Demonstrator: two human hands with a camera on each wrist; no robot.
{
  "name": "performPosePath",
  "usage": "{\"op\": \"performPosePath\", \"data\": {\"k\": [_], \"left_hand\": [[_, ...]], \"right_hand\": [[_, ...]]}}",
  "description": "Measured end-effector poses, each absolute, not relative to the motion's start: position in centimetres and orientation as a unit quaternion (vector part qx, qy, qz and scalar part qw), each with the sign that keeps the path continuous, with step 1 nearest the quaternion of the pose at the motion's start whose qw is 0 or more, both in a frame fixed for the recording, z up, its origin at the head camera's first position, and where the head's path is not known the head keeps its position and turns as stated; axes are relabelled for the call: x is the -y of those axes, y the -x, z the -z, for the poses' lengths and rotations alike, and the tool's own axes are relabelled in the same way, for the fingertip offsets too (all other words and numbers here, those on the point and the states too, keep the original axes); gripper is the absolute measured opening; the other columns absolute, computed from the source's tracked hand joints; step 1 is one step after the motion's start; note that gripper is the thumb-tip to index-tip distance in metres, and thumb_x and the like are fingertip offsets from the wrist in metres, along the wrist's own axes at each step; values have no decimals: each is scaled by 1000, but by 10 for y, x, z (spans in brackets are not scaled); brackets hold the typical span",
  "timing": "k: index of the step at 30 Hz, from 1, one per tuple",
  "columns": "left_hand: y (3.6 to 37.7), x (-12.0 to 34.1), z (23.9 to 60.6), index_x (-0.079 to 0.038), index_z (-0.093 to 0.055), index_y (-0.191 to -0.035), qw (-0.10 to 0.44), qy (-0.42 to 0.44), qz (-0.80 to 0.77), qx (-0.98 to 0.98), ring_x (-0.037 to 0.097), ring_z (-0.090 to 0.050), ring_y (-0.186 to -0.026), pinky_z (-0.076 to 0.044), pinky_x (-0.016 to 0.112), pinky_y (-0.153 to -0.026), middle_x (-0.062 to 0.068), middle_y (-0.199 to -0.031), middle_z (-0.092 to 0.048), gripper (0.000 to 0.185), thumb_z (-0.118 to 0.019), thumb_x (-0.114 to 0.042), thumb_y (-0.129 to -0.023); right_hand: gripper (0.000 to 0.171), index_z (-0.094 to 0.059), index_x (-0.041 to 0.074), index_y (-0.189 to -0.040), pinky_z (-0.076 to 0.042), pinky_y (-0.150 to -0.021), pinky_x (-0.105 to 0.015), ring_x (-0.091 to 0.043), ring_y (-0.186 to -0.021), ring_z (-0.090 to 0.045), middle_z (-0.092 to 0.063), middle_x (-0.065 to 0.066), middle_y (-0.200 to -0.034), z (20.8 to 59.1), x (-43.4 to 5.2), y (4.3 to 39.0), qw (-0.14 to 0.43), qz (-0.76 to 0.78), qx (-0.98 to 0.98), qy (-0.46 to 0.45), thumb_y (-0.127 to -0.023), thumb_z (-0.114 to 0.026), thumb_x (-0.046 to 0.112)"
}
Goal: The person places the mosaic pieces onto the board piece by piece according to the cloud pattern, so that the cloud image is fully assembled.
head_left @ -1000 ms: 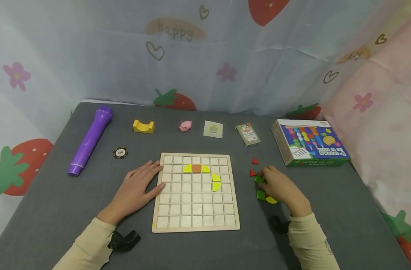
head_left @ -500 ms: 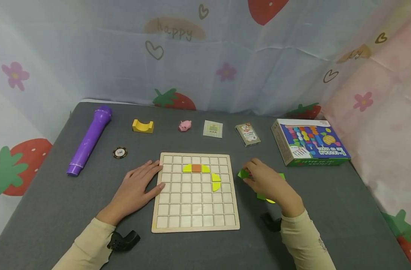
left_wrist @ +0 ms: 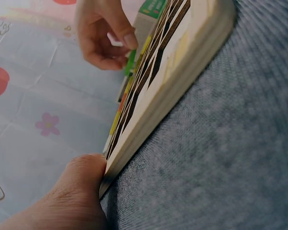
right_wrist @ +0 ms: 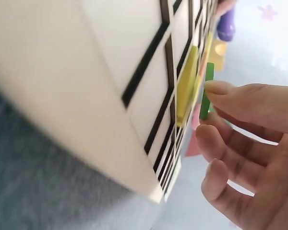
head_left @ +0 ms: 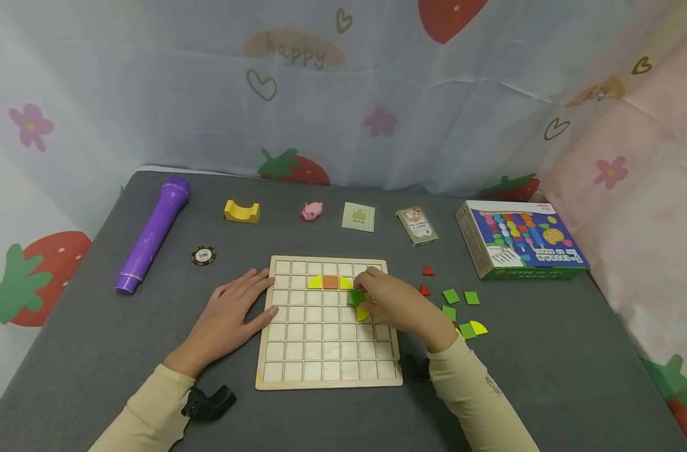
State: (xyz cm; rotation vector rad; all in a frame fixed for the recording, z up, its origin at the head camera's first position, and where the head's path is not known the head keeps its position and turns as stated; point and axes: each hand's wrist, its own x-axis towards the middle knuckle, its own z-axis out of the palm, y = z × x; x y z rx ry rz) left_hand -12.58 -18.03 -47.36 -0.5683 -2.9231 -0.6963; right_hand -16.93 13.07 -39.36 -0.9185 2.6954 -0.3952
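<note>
My right hand (head_left: 396, 301) pinches a green square tile (right_wrist: 208, 91) between thumb and fingertips, close over the upper right of the wooden grid board (head_left: 320, 384). In the head view the green tile overlaps the yellow quarter-round pieces there. One yellow piece (head_left: 362, 314) shows below it. Along an upper row, an orange square (head_left: 330, 282) sits between two yellow quarter-rounds (head_left: 315, 282). My left hand (head_left: 224, 320) lies flat with fingers extended, its fingertips and thumb at the board's left edge. The left wrist view shows its thumb (left_wrist: 84, 172) against the board's side.
Right of the board lie two red triangles (head_left: 428, 270), several green squares (head_left: 472, 298) and yellow quarter-rounds (head_left: 479, 328). Behind are a purple tube (head_left: 154, 235), poker chip (head_left: 203, 255), yellow block (head_left: 242, 212), toy pig (head_left: 312, 211), pattern card (head_left: 358, 217), playing cards (head_left: 416, 226) and box (head_left: 524, 242).
My right hand has moved left from the loose pieces to over the board, carrying a green square tile. The loose pieces it covered now show. My left hand has stayed in place.
</note>
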Motion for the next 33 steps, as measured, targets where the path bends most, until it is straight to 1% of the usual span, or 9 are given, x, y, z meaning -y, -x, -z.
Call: {"op": "performPosePath", "data": {"k": [6, 12, 18, 24, 33], "left_hand": [[125, 180, 473, -17, -42, -146, 48, 188, 228, 954, 26, -28, -143, -26, 53, -106, 5, -153, -36, 62, -50, -53, -95], [125, 179, 472, -15, -44, -144, 60, 194, 231, 952, 27, -30, -142, -27, 52, -105, 6, -152, -38, 61, -52, -50, -95], [124, 179, 472, -15, -44, -145, 57, 193, 228, 953, 27, -30, -142, -27, 53, -105, 6, -152, -38, 61, -51, -51, -95], [124, 179, 472, -16, -43, -145, 52, 191, 226, 954, 26, -30, -142, -27, 53, -105, 5, -152, -38, 62, -50, -52, -95], [124, 179, 470, -15, -44, -145, 55, 191, 226, 954, 27, -31, -142, -28, 53, -104, 6, -152, -38, 61, -52, -51, -95]], "right_hand": [[24, -60, 6, -113, -50, -75, -30, -13, -83, -55, -57, -4, -107, 394, -122, 172, 133, 127, -926, 330, -91, -66, 11], [20, -64, 6, -109, -51, -77, -30, -13, -86, -58, -59, -4, -106, 393, -118, 173, 119, 114, -924, 345, -90, -67, 9], [21, -66, 8, -110, -51, -78, -29, -13, -89, -59, -60, -2, -105, 393, -115, 173, 117, 99, -923, 352, -89, -69, 9], [20, -66, 8, -108, -51, -76, -28, -11, -86, -58, -60, -2, -103, 395, -113, 173, 110, 90, -925, 353, -88, -69, 10], [20, -66, 8, -108, -51, -73, -27, -11, -83, -57, -59, -2, -104, 397, -114, 173, 98, 89, -924, 360, -88, -70, 10]]}}
